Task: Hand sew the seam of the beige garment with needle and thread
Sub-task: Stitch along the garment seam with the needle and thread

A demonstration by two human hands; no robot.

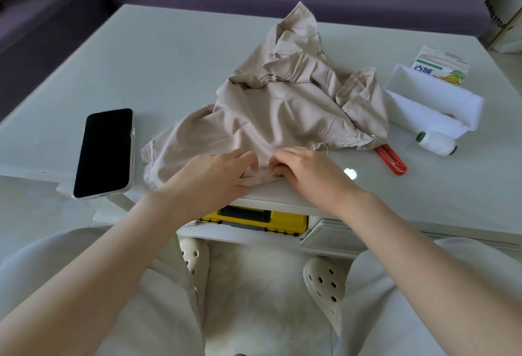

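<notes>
The beige garment (285, 104) lies crumpled on the white table (147, 67), its near seam edge at the table's front. My left hand (217, 175) rests on that edge, its thumb and fingers holding the fabric down. Just to its right, my right hand (305, 169) curls its fingers and pinches something small at the seam, where a thin white thread (320, 146) loops out. The needle itself is too small to make out.
A black phone (106, 152) lies left of the garment. A white thread spool (436, 143), a red tool (391, 159), a white box (432, 107) and a small carton (440, 69) sit to the right. A yellow case (254, 218) is under the table. A purple sofa stands behind.
</notes>
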